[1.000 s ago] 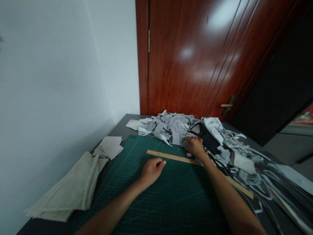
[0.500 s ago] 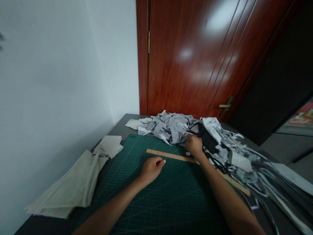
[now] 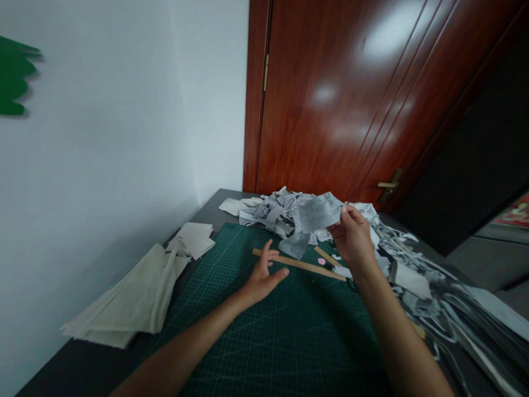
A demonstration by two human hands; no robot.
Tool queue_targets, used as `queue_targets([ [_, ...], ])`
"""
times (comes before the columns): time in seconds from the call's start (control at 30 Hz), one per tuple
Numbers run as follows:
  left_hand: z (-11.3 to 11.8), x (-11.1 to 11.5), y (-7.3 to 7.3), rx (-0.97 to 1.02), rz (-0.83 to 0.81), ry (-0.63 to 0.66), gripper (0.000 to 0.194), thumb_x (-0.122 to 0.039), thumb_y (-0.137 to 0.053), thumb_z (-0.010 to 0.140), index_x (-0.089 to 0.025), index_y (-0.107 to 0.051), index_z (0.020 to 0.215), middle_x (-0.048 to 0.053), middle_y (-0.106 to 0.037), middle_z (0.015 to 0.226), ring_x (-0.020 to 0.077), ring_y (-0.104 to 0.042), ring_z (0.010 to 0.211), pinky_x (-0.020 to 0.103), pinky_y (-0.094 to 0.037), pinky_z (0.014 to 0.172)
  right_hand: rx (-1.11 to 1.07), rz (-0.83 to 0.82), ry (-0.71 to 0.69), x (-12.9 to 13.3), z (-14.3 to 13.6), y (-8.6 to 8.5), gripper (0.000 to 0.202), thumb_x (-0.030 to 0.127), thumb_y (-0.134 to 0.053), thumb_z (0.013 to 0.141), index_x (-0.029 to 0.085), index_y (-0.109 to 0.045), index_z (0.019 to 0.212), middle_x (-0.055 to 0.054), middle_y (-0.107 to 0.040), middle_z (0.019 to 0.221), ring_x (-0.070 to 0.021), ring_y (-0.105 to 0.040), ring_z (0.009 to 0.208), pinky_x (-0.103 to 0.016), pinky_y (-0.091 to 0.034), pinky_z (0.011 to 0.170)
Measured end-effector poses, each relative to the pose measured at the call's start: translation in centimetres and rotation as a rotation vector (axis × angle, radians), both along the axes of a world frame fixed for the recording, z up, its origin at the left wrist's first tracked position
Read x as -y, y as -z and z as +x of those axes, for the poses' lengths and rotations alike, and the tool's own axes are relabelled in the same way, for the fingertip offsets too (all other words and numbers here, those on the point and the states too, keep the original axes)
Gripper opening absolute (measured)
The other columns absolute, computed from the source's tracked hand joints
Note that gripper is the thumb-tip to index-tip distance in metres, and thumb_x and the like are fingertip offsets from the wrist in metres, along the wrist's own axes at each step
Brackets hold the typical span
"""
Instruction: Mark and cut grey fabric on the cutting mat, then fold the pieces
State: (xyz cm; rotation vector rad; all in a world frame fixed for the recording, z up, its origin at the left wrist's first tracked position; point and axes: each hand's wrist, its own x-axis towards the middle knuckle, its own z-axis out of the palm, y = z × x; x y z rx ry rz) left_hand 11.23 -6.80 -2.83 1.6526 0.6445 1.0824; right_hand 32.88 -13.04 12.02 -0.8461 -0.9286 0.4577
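My right hand (image 3: 353, 237) pinches a grey piece of fabric (image 3: 316, 214) by its right edge and holds it up in front of the scrap pile. The lower left corner of the piece droops over the green cutting mat (image 3: 239, 259). My left hand (image 3: 263, 275) hovers over the mat with thumb and fingers apart, holding nothing. A wooden ruler (image 3: 306, 266) lies across the mat just beyond the left hand. Beside it sits a small pink object (image 3: 321, 261), perhaps tailor's chalk.
Grey and white fabric scraps (image 3: 276, 212) are heaped at the back of the table. Strips and cords (image 3: 467, 325) run along the right side. Folded cream cloth (image 3: 124, 300) and pale pieces (image 3: 193, 238) lie at the left, near the wall. Behind stands a wooden door (image 3: 314, 110).
My right hand has lifted the grey fabric piece from the pile. My left hand has gone from curled to spread. The camera view has shifted slightly left.
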Motion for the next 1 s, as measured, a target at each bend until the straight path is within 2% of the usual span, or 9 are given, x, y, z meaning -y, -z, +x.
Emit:
queue_targets([
  [0.1,-0.1,0.4,-0.9,0.199,-0.165,0.123,0.105,-0.033,-0.088,0.066,-0.031,-0.028,0.152,0.012,-0.057,0.136,0.0270,-0.059,0.122,0.045,-0.045,0.104,-0.055,-0.119,-0.233,0.6,-1.7,0.7,0.025,0.052,-0.063,0.086,0.027,-0.063,0.088,-0.001,-0.069,0.084,-0.0214,-0.064,0.080,-0.038,-0.054,0.075],
  [0.2,-0.2,0.6,-2.2,0.352,-0.411,0.272,0.081,-0.034,-0.086,0.070,-0.026,-0.044,0.140,0.009,-0.067,0.117,0.0238,-0.069,0.096,0.045,-0.054,0.090,-0.094,-0.266,-0.412,0.6,-2.9,2.2,0.045,0.070,-0.053,0.085,0.027,-0.064,0.083,-0.006,-0.073,0.087,-0.0282,-0.067,0.092,-0.048,-0.055,0.083],
  [0.27,-0.3,0.5,-2.8,0.426,-0.515,0.295,0.068,-0.035,-0.084,0.071,-0.022,-0.052,0.130,0.007,-0.069,0.104,0.0197,-0.069,0.080,0.041,-0.056,0.078,-0.159,-0.354,-0.482,0.4,-3.4,3.4,0.057,0.080,-0.046,0.083,0.025,-0.063,0.081,-0.009,-0.073,0.084,-0.0305,-0.069,0.092,-0.052,-0.055,0.085],
  [0.43,-0.6,-1.0,-3.2,0.464,-0.444,0.064,0.037,-0.028,-0.085,0.063,-0.017,-0.065,0.092,0.004,-0.069,0.086,0.0157,-0.065,0.077,0.027,-0.047,0.066,-0.151,-0.495,-0.521,0.1,-3.9,7.1,0.060,0.080,-0.045,0.084,0.023,-0.061,0.098,-0.009,-0.072,0.080,-0.0298,-0.073,0.081,-0.047,-0.058,0.074],
  [0.63,-1.6,-3.1,-3.3,0.428,-0.159,-0.152,0.017,-0.023,-0.074,0.060,-0.016,-0.059,0.056,0.007,-0.068,0.104,0.0221,-0.064,0.097,0.031,-0.050,0.078,-0.042,-0.485,-0.605,2.8,-3.3,12.2,0.060,0.056,-0.078,0.073,0.025,-0.059,0.120,-0.004,-0.072,0.094,-0.0204,-0.070,0.069,-0.035,-0.057,0.065],
  [0.73,-2.3,-3.9,-3.8,0.412,-0.015,-0.180,0.018,-0.022,-0.075,0.062,-0.016,-0.060,0.055,0.008,-0.069,0.105,0.0236,-0.063,0.100,0.034,-0.050,0.084,0.084,-0.526,-0.645,3.9,-2.7,12.2,0.072,0.040,-0.087,0.065,0.027,-0.056,0.129,-0.004,-0.071,0.102,-0.0194,-0.070,0.078,-0.030,-0.056,0.065],
  [0.87,-4.0,-5.1,-5.0,0.426,0.004,-0.095,0.024,-0.027,-0.079,0.064,-0.015,-0.060,0.056,0.011,-0.070,0.114,0.0266,-0.066,0.100,0.040,-0.052,0.087,0.110,-0.503,-0.600,4.4,-0.6,10.4,0.076,0.038,-0.083,0.072,0.031,-0.048,0.139,-0.001,-0.070,0.099,-0.0179,-0.068,0.079,-0.029,-0.055,0.069],
  [0.93,-5.2,-5.8,-5.5,0.317,0.019,0.001,0.026,-0.028,-0.078,0.065,-0.015,-0.059,0.052,0.012,-0.070,0.116,0.0269,-0.067,0.098,0.042,-0.052,0.088,0.170,-0.539,-0.584,4.6,1.0,9.8,0.072,0.038,-0.082,0.075,0.031,-0.050,0.138,-0.001,-0.070,0.103,-0.0178,-0.068,0.084,-0.029,-0.055,0.072],
  [1.0,-6.5,-6.5,-5.7,0.069,0.081,0.119,0.022,-0.026,-0.075,0.065,-0.016,-0.063,0.050,0.013,-0.071,0.112,0.0264,-0.068,0.097,0.040,-0.052,0.089,0.292,-0.592,-0.580,4.9,2.7,9.6,0.064,0.038,-0.082,0.075,0.028,-0.056,0.133,-0.002,-0.070,0.107,-0.0184,-0.067,0.090,-0.029,-0.054,0.075],
])
